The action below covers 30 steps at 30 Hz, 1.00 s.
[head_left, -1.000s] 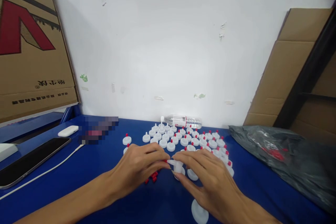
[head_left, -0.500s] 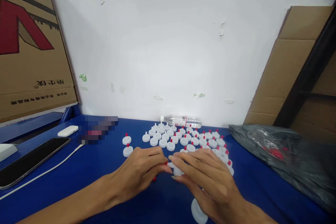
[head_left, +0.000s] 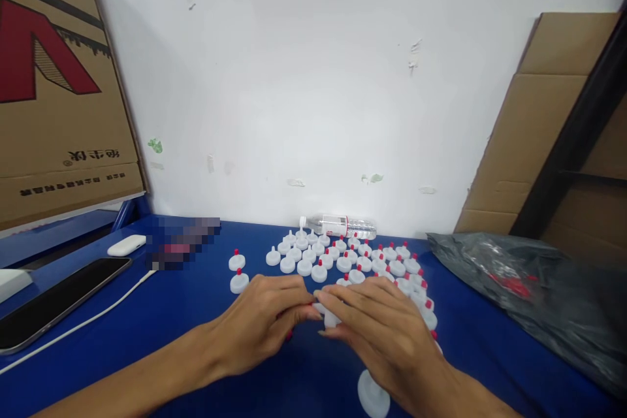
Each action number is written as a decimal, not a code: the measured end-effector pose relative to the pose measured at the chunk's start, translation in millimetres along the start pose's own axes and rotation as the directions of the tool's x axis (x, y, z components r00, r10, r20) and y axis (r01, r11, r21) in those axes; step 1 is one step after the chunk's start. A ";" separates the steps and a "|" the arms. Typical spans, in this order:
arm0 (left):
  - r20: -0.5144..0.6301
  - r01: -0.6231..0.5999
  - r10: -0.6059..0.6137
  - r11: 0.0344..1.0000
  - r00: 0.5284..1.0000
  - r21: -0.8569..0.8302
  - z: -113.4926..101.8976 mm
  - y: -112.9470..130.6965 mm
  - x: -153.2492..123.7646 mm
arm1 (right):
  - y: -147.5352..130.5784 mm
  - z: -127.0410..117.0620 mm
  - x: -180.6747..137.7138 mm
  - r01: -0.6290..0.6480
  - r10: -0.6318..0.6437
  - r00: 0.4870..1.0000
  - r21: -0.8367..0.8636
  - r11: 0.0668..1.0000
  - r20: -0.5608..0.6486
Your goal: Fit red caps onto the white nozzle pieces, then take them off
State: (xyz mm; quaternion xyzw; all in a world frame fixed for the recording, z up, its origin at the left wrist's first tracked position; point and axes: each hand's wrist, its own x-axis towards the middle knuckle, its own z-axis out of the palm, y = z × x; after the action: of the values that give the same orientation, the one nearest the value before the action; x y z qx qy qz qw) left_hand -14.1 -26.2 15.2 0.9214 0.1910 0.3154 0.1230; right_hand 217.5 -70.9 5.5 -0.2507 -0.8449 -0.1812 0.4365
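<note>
Space on the blue desk (head_left: 196, 339) is widest at the near left, between the white cable (head_left: 98, 320) and the forearms. The far edge meets the wall, where a clear water bottle (head_left: 337, 226) lies on its side. A dark phone (head_left: 59, 300) and a small white case (head_left: 126, 245) take up the left edge below a leaning cardboard box (head_left: 59, 98). A black plastic bag (head_left: 529, 294) crowds the right side under flattened cardboard (head_left: 543, 130), and red pieces (head_left: 512, 285) show faintly through the bag. Rows of white caps with red tips (head_left: 343, 261) fill the middle of the desk, just beyond the fingers, and two more caps (head_left: 238, 281) stand a little apart to their left. The right hand (head_left: 386, 333) pinches a white cap (head_left: 330, 319) between thumb and fingertips, its other fingers spread loosely over the nearest row. The left hand (head_left: 259, 326) is curled nearly closed, its fingertips touching the same cap from the other side; whether it grips anything cannot be told. A small red bit (head_left: 289, 336) shows under that hand. One loose white cap (head_left: 372, 395) lies near the right wrist.
</note>
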 end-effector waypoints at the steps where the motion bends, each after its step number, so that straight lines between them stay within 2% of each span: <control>1: -0.008 0.024 -0.024 1.000 1.000 -0.006 -1.4 -0.2 2.1 | 1.0 0.3 0.4 -0.015 0.015 1.000 -0.012 1.000 0.011; 5: -0.102 0.118 -0.120 0.993 0.988 -0.018 -14.1 -3.6 7.7 | 2.4 -0.5 2.0 -0.091 0.096 0.991 -0.066 0.994 0.091; 8: -0.187 0.200 -0.168 0.966 0.968 0.166 -31.5 -15.0 7.4 | 2.8 -1.5 0.4 -0.159 0.168 0.973 -0.068 0.985 0.156; 9: -0.191 0.244 -0.196 0.930 0.962 0.275 -38.3 -20.4 6.9 | 3.0 -1.7 -0.4 -0.169 0.177 0.970 -0.064 0.984 0.167; 11: -0.182 0.355 -0.305 0.798 0.935 0.487 -51.4 -32.4 5.7 | 3.1 -1.5 -1.5 -0.167 0.173 0.968 -0.051 0.985 0.181; 13: -0.186 0.415 -0.381 0.711 0.906 0.568 -61.5 -44.5 4.2 | 2.6 -0.9 -1.4 -0.150 0.154 0.972 -0.035 0.988 0.180; 16: -0.160 0.439 -0.438 0.666 0.885 0.604 -67.2 -60.3 0.8 | 0.7 0.3 0.5 -0.124 0.124 0.976 -0.014 0.992 0.176; 22: -0.060 0.426 -0.494 0.674 0.867 0.604 -57.6 -74.3 -5.2 | 0.3 -0.6 1.6 -0.112 0.112 0.976 -0.013 0.994 0.185; 30: 0.075 0.277 -0.357 0.827 0.931 0.488 -48.0 -67.1 -2.7 | -3.6 -11.8 6.6 -0.109 0.097 0.981 0.061 0.992 0.167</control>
State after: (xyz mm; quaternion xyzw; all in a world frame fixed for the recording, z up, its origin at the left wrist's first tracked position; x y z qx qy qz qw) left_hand -64.6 37.9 27.5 0.9013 0.4015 0.1583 -0.0377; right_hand 219.8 -78.3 17.1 -0.2928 -0.8696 -0.1077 0.3827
